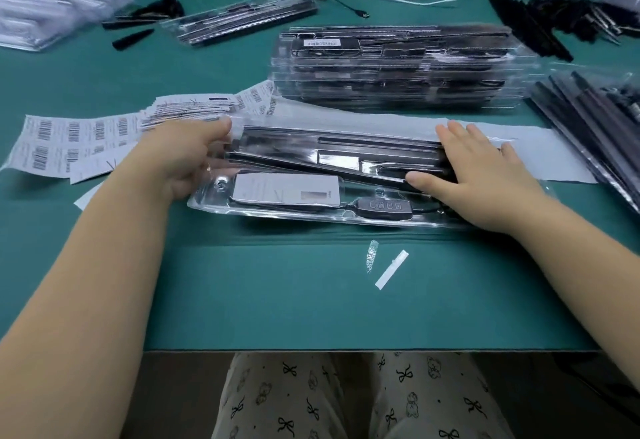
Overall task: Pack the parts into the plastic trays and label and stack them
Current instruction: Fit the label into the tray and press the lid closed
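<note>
A clear plastic tray (277,220) lies in front of me on the green table, filled with black bars (311,161), a white card (287,191) and a black cable with a button controller (382,206). My left hand (187,158) grips the tray's left end, fingers curled over the edge. At the tray's right end my right hand (481,175) lies flat, fingers spread, pressing down. Behind the tray stands a stack of packed trays (398,71) with a white label on top. Barcode label sheets (76,141) lie to the left.
Loose black bars (588,127) are piled at the right. More filled trays (242,19) and empty trays (52,9) sit at the back, with white cables and bags. A white paper strip (391,269) lies on the mat near the table's front edge (311,350).
</note>
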The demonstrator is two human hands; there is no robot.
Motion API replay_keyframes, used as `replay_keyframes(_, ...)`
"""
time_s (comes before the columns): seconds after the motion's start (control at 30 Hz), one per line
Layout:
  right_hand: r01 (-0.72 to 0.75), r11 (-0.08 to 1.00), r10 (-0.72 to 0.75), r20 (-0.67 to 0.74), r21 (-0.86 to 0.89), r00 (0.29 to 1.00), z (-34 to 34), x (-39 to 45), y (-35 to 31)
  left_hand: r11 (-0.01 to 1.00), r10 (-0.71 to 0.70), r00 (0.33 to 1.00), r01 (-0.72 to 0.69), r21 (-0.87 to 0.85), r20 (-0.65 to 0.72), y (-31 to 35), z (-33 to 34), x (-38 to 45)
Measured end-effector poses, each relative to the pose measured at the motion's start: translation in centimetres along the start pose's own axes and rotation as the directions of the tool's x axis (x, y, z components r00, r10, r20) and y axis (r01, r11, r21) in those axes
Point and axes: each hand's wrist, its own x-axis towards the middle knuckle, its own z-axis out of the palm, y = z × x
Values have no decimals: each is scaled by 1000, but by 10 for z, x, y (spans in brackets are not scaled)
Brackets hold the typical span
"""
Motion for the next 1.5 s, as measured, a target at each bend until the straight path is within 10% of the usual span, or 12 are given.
replay_keyframes(0.23,4,999,-7,67,44,998,-10,3,2,996,-86,990,87,3,-108,-2,6,0)
replay_keyframes(0.5,-265,911,372,-352,316,859,-10,20,57,985,165,968,-152,78,-187,-2,16,-18)
replay_keyframes(0.63,-319,620,629,-211,717,748,-13,18,68,976,218,960,-210,65,-175,-2,18,-23)
replay_keyframes(0.77,-345,302,551,132,889,824,-20,13,81,980,200,964,-200,21,-176,-3,17,-21)
replay_keyframes(1.1,-242,337,513,38,910,857,-16,7,87,999,-43,997,44,-13,72,-1,18,-26)
replay_keyframes(1.5,-110,329,455,-55,938,889,-21,8,82,984,171,949,-152,-89,266,-1,4,-17)
